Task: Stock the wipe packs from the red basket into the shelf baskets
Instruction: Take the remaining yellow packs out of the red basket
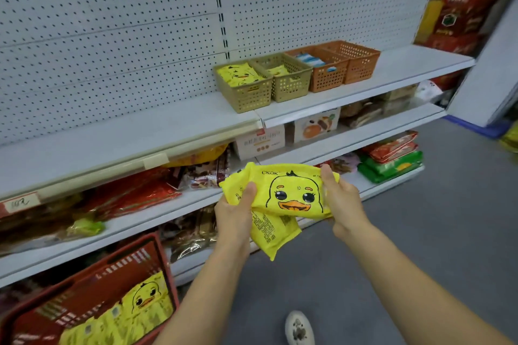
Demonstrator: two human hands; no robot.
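Holds a stack of yellow wipe packs (291, 193) in mid-air before the shelves: grips its left end in the left hand (238, 210), thumb on top, pinches its right end in the right hand (343, 199). Below left, more packs (134, 308) in the red basket (123, 263); on the upper shelf (406, 64), tan baskets (252, 95) and orange baskets (326, 77) side by side.
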